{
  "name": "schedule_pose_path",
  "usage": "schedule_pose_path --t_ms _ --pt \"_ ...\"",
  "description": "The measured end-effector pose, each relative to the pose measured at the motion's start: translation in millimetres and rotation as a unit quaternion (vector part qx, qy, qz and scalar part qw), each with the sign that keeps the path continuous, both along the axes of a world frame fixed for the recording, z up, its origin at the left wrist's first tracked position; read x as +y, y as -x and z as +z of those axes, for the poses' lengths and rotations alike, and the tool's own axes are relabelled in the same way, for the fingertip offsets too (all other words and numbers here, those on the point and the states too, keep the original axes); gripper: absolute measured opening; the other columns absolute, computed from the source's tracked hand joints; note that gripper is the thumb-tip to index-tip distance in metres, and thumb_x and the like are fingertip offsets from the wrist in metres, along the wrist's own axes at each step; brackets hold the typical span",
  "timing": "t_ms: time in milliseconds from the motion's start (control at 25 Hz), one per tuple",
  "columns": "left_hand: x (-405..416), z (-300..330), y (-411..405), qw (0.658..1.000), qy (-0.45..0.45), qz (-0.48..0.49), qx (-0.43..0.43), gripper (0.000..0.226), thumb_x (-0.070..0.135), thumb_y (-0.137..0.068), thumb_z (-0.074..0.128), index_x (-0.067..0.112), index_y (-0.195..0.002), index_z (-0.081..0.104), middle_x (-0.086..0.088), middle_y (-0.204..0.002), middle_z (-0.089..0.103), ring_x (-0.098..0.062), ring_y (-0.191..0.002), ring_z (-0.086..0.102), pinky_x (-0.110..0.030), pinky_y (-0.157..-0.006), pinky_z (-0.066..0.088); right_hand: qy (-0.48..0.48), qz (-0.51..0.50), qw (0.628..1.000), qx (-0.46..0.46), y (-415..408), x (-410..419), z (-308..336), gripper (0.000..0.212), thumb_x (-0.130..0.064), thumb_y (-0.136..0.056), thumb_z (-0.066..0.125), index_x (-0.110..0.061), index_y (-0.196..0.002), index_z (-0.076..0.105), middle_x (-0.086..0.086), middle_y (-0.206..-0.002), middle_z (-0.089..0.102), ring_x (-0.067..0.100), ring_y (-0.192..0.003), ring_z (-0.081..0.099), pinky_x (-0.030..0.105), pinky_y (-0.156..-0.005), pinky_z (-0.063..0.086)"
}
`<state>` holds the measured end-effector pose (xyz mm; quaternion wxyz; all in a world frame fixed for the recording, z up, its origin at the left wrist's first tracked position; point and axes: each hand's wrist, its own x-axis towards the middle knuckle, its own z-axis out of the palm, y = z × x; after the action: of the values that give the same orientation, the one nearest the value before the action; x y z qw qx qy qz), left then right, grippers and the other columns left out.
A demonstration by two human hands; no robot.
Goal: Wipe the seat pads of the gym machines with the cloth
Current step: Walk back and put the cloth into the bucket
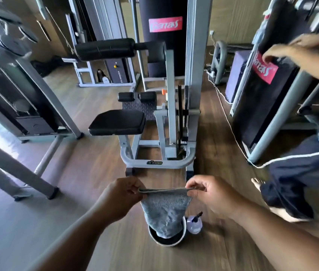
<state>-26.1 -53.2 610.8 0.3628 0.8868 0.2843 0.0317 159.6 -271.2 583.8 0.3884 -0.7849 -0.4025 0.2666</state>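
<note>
A grey cloth (164, 210) hangs stretched between my two hands, low in the middle of the view. My left hand (121, 196) pinches its upper left corner and my right hand (211, 194) pinches the upper right corner. The cloth's lower end dangles into a small round bucket (182, 238) on the floor. Ahead stands a grey gym machine (171, 114) with a black seat pad (118, 122), well beyond both hands. Above it sits a black roller pad (105, 48).
A clear spray bottle (194, 223) stands right of the bucket. Another person (299, 173) in dark trousers stands at right, a hand (299, 49) on a machine's black cover. A white cable (231, 126) runs across the wooden floor. Machine frames (43, 122) crowd the left.
</note>
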Motion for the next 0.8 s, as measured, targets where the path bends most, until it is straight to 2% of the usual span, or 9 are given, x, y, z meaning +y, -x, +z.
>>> schedule_pose_path --t_ms 80,160,240,400,480,600,720,800 --pt "18 -28 6 0.999 0.015 -0.021 0.026 0.02 0.017 -0.079 0.074 0.036 -0.081 0.068 0.019 -0.075 0.07 -0.001 -0.074 0.065 -0.023 -0.07 0.052 0.029 -0.025 0.999 0.02 18 14 -28 0.009 -0.024 -0.091 0.072 -0.032 -0.087 0.069 -0.012 -0.079 0.071 0.006 -0.073 0.066 0.037 -0.076 0.053" --pt "35 -56 12 0.997 0.026 -0.054 0.04 0.025 0.018 -0.08 0.072 0.041 -0.085 0.065 0.017 -0.076 0.069 -0.004 -0.074 0.064 -0.018 -0.067 0.048 0.054 -0.055 0.996 0.039 32 25 -55 0.012 -0.023 -0.09 0.072 -0.033 -0.085 0.068 -0.014 -0.075 0.069 0.0 -0.068 0.06 0.033 -0.074 0.051" --pt "51 -85 13 0.995 0.038 -0.079 0.058 0.022 0.02 -0.081 0.072 0.04 -0.082 0.066 0.016 -0.075 0.069 -0.005 -0.073 0.063 -0.014 -0.062 0.044 0.074 -0.085 0.992 0.056 41 33 -80 0.014 -0.021 -0.09 0.072 -0.032 -0.082 0.068 -0.017 -0.072 0.067 -0.002 -0.067 0.057 0.029 -0.072 0.049" --pt "75 -148 -1 0.988 0.054 -0.108 0.094 0.021 0.02 -0.081 0.07 0.04 -0.078 0.064 0.014 -0.072 0.068 -0.003 -0.071 0.063 -0.016 -0.061 0.045 0.095 -0.122 0.985 0.075 39 51 -138 0.018 -0.018 -0.088 0.072 -0.032 -0.079 0.066 -0.017 -0.066 0.063 -0.002 -0.062 0.053 0.024 -0.065 0.043" --pt "79 -184 -10 0.986 0.066 -0.108 0.107 0.026 0.018 -0.081 0.07 0.042 -0.076 0.062 0.016 -0.072 0.067 0.001 -0.07 0.063 -0.012 -0.06 0.044 0.101 -0.131 0.982 0.094 34 56 -175 0.021 -0.016 -0.088 0.073 -0.031 -0.077 0.065 -0.015 -0.066 0.062 -0.003 -0.062 0.052 0.024 -0.065 0.042" --pt "77 -248 -23 0.985 0.085 -0.089 0.125 0.026 0.016 -0.082 0.072 0.039 -0.079 0.062 0.015 -0.07 0.066 0.004 -0.067 0.061 -0.008 -0.059 0.041 0.114 -0.134 0.976 0.127 26 58 -243 0.019 -0.018 -0.087 0.073 -0.03 -0.076 0.064 -0.006 -0.07 0.066 0.004 -0.065 0.055 0.035 -0.068 0.046" --pt "73 -310 -36 0.983 0.087 -0.065 0.147 0.025 0.018 -0.083 0.074 0.039 -0.08 0.061 0.016 -0.069 0.064 0.008 -0.063 0.058 -0.004 -0.056 0.037 0.151 -0.122 0.971 0.138 12 61 -306 0.018 -0.021 -0.088 0.071 -0.03 -0.076 0.062 -0.008 -0.072 0.064 0.007 -0.066 0.056 0.034 -0.069 0.045" --pt "70 -353 -43 0.983 0.088 -0.038 0.157 0.02 0.021 -0.084 0.075 0.036 -0.081 0.063 0.013 -0.072 0.066 0.005 -0.064 0.058 -0.003 -0.055 0.036 0.157 -0.122 0.97 0.143 1 66 -343 0.011 -0.025 -0.088 0.07 -0.029 -0.08 0.064 -0.009 -0.077 0.066 0.009 -0.072 0.06 0.034 -0.072 0.047"
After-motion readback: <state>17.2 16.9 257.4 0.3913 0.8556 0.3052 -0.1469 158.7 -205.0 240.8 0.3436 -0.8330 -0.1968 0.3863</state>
